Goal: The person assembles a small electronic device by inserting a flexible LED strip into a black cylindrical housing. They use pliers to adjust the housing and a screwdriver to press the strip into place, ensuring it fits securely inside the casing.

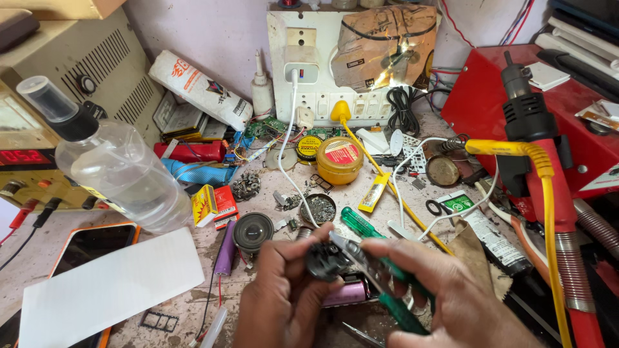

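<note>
— Item one, in our hands?

— A small round black metal part (325, 260), pinched in our left hand (284, 293), grip clamped on its rim. It sits just above the purple cylindrical battery cell (347, 293).

— Item two?

— Green-handled steel pliers (380, 287), our right hand (451, 296) closed round the handles. Long axis runs from lower right up-left, tips touching the part; right of the part.

— Room?

— Cluttered counter (193, 303); white paper sheet (109, 287) well left of the part.

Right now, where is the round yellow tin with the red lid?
In the head view, the yellow tin sits at the centre back of the bench, below the white switchboard, with a smaller round tin beside it.
</note>
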{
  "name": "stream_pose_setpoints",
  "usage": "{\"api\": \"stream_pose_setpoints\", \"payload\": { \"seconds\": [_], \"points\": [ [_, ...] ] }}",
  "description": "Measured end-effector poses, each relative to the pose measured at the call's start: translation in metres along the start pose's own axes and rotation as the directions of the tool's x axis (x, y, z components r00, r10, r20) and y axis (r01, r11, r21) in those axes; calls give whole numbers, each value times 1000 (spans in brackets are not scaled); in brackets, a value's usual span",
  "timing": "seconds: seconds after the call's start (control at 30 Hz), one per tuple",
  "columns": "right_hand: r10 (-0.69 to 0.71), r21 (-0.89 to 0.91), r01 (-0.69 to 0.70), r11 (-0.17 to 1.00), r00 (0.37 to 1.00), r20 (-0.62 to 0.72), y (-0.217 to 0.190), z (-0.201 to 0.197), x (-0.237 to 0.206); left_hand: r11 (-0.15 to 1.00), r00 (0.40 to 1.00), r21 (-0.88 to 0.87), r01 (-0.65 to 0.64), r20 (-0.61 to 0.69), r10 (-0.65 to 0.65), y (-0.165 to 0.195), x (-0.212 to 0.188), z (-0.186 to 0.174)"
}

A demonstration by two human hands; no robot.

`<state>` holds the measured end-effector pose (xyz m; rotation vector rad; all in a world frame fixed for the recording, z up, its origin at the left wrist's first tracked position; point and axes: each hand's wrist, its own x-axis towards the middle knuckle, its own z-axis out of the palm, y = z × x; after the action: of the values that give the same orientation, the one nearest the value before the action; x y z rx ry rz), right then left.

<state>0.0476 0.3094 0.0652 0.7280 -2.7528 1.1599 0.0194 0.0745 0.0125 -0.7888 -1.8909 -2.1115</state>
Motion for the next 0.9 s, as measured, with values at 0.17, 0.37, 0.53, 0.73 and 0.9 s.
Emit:
{"api": "stream_pose_setpoints", "payload": {
  "seconds": [0.17,0.37,0.53,0.73,0.9],
  "points": [
    [-73,-197,62,978,996,-47,4,-11,7,974,981,-151,171,-69,-183,2,9,-4],
    [-274,-585,150,797,953,-130,-6,-2,20,911,976,-352,214,35,-215,-7,10,-6],
    [-409,-726,201,657,905,-120,-19,-12,23,871,953,-395,294,191,-235,-6,10,-15],
    [-400,-803,125,583,905,-149,-35,-8,24,852,939,-408,329,235,-251,0,12,-21],
    [-405,-807,124,578,902,-151,-36,-2,26,845,933,-400,356,212,-292,1,9,-29]
  ]
}}
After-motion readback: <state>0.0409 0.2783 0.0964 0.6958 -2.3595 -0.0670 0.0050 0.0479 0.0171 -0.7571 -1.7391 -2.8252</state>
